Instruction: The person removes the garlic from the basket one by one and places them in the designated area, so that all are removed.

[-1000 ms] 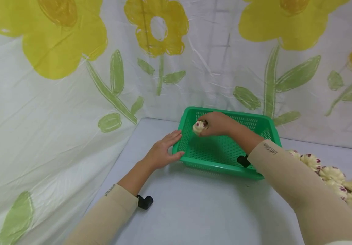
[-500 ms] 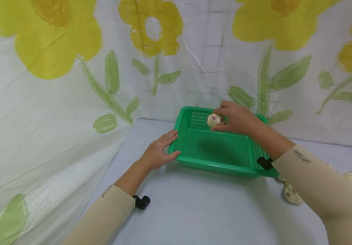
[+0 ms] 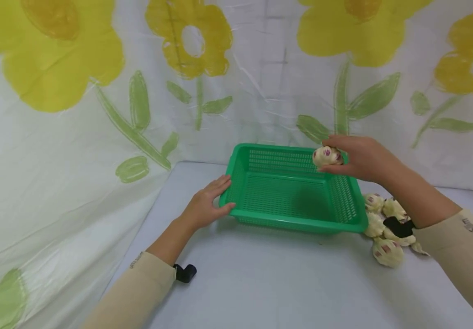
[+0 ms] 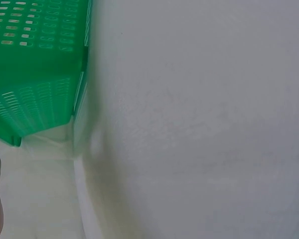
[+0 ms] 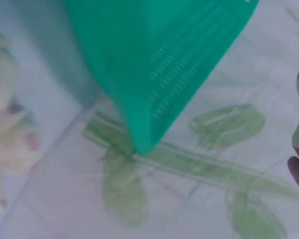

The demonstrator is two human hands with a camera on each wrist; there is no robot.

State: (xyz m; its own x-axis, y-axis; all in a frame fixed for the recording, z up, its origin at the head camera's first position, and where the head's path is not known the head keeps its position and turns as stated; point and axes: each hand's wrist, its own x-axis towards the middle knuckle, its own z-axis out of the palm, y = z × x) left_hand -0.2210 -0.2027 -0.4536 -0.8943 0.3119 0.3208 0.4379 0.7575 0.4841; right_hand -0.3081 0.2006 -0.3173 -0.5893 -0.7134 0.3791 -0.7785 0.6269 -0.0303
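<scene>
In the head view, a green perforated plastic basket (image 3: 285,219) stands on the white table. My left hand (image 3: 205,203) rests against its left rim, fingers fairly straight and the thumb by the near corner. My right hand (image 3: 359,157) holds a pale garlic bulb (image 3: 326,156) with purple patches between fingers and thumb, above the basket's far right corner. Several more garlic bulbs (image 3: 387,252) lie in a heap right of the basket, partly behind my right forearm. The left wrist view shows the basket's side (image 4: 35,64); in the right wrist view its corner (image 5: 139,99) appears.
A white plastic sheet (image 3: 261,114) with printed yellow flowers hangs behind and to the left of the table (image 3: 269,278). Blurred garlic bulbs (image 5: 12,134) show at the left of the right wrist view. Black wrist cameras stick out beneath both sleeves.
My right hand has carried the garlic bulb from over the basket's left end to its far right corner. The left hand keeps its place on the rim. More heaped garlic shows.
</scene>
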